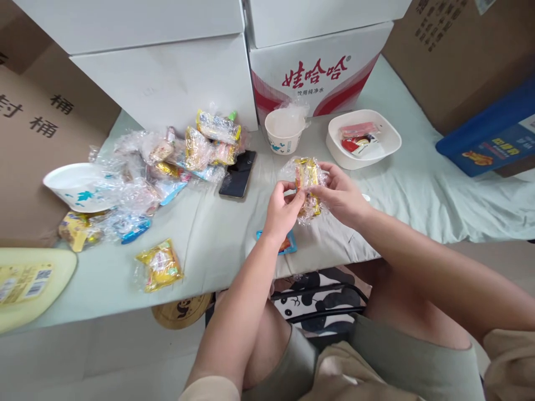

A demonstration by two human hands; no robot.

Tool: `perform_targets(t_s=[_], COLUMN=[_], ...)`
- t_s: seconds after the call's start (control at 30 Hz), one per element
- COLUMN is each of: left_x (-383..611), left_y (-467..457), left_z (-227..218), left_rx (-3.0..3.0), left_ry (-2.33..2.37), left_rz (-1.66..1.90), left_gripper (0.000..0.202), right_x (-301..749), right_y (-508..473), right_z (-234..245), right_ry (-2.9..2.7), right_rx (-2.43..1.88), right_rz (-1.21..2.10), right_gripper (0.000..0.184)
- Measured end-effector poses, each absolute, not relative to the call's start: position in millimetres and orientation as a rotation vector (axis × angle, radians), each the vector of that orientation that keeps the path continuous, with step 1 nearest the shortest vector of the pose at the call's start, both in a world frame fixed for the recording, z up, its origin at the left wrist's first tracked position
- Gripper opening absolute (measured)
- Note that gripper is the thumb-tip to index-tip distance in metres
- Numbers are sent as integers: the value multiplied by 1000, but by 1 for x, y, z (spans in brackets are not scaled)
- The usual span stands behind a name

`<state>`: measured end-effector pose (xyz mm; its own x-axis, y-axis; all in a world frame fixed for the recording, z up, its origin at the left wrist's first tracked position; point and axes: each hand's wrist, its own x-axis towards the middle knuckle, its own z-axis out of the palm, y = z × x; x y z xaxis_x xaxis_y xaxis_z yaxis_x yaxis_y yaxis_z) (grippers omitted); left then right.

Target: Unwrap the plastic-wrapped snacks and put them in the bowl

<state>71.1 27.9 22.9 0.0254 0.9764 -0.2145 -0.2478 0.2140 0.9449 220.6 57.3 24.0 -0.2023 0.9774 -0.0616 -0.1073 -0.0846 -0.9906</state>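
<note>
My left hand (286, 207) and my right hand (340, 195) both grip a clear plastic bag of snacks (308, 178) with yellow packaging inside, held above the front of the table. The thumbs nearly meet at its middle. Just below, a small blue snack packet (288, 243) lies on the cloth, partly covered by my left wrist. Behind my hands stand a paper cup (284, 133) with clear plastic wrap stuffed in its top and a white plastic tub (368, 159) holding a pink packet (359, 130) and a red-and-white packet (361, 143).
A heap of wrapped snacks (159, 150) spreads over the left side, beside a paper cup lying tipped (79, 192). A phone (238, 175) lies near the heap, and a yellow snack pack (161, 266) sits near the front edge. White boxes (167, 78) line the back; a blue package (493, 131) stands right.
</note>
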Motion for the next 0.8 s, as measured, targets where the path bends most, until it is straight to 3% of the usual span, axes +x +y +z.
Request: perform_targets(t_s=[0.27,0.43,0.57,0.67,0.8], left_x=[62,46,30,29,35], left_y=[32,33,31,27,23], left_z=[28,32,38,38,33], left_rx=[577,770,1017,1216,1329], left_ry=[872,798,756,764,937], left_rz=[1237,1221,1056,962,1020], left_gripper=[44,93,117,110,86], right_x=[211,211,213,210,210], right_y=[52,49,46,45,45], right_z=[30,40,41,35,28], right_ry=[-1157,-1115,-1177,-1207,-1279], right_rx=[-1035,-1035,-1006,-999,-1060], right_rz=[1532,1555,1617,1620,1508], right_gripper=[56,74,68,63,56])
